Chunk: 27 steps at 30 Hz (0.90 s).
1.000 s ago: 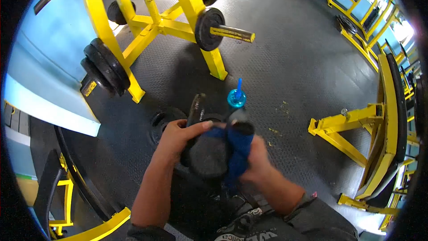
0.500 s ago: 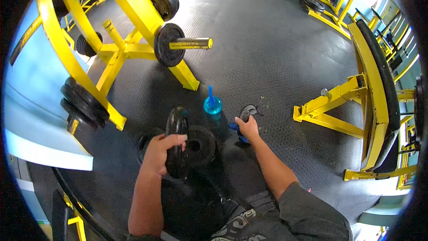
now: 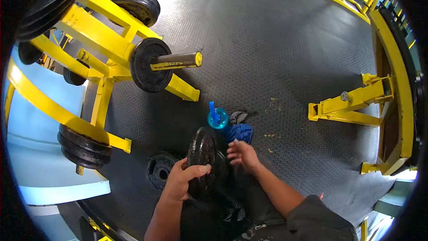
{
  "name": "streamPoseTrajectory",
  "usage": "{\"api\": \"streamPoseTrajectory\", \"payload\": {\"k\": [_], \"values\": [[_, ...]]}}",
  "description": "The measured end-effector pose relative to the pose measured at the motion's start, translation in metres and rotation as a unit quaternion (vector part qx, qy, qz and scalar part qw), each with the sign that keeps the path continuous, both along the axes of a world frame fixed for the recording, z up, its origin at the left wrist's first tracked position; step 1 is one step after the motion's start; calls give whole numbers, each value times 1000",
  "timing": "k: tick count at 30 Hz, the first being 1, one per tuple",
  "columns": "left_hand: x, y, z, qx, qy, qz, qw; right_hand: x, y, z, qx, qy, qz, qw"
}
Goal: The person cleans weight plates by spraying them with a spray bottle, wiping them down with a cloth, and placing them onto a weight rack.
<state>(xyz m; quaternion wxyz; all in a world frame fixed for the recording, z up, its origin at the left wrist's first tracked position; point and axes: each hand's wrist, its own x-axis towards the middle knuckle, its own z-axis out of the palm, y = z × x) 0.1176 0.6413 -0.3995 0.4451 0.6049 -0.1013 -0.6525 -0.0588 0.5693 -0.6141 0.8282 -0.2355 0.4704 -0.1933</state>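
One black weight plate [image 3: 203,151] stands on edge, slightly tilted, in front of the person's body, above the floor [image 3: 276,71]. The left hand [image 3: 185,178] grasps it: thumb flat on the near face, the other fingers mostly hidden behind. The right hand [image 3: 243,156] is released, fingers loosely curled and holding nothing, just beside the plate and near a crumpled blue cloth [image 3: 240,133]. The cloth lies on the floor next to a blue bottle [image 3: 218,119] with a straw; a grey cloth [image 3: 239,117] lies close by. A second plate [image 3: 159,170] lies flat, left of the held one.

The floor is dark, textured matting, with yellow flecks [image 3: 273,105] right of the cloths. On the left stands a yellow rack [image 3: 101,107], its paint worn, with plates on its pegs. A light-blue wall [image 3: 40,151] is behind it. On the right stands a yellow-framed bench [image 3: 398,93] with dark padding.
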Motion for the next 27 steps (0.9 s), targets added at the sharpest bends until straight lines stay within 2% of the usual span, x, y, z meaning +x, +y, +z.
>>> {"api": "streamPoseTrajectory", "payload": {"k": [1,2,3,4,5,7,10,12,13,14,16,17,19,23,27], "values": [[0,-5,0,-8,14,-4,1000,3,6,22,109,-68,27,991],[1,-9,-3,-1,11,-8,1000,11,12,41,115,-71,23,990],[3,-12,-7,-10,22,-18,1000,19,19,58,180,-134,-28,974],[4,-14,-12,-18,33,-28,999,27,25,64,242,-196,-79,947],[4,-14,-16,-12,28,-29,999,33,34,61,248,-200,-80,944],[2,-20,-24,4,61,-10,998,45,38,58,103,-94,-175,975],[-4,-33,-17,26,70,17,997,37,26,66,51,-67,-184,979],[-4,-46,-2,62,22,3,998,40,10,65,20,-91,-205,974],[-6,-57,0,-53,-118,0,992,43,-13,75,-41,-65,-226,971],[-8,-64,3,-162,-253,0,954,46,-30,83,-97,-35,-243,964],[-3,-90,9,-274,-448,-49,850,58,-63,85,-156,-70,-257,951],[-2,-106,16,-278,-449,-52,848,66,-80,90,-159,-72,-261,949],[1,-136,33,-330,-552,-71,763,84,-109,102,-136,-141,-300,933],[21,-182,45,-324,-524,-100,782,103,-150,116,-129,-206,-325,914],[35,-212,40,-297,-507,-85,805,122,-176,102,-126,-210,-333,910]]}}
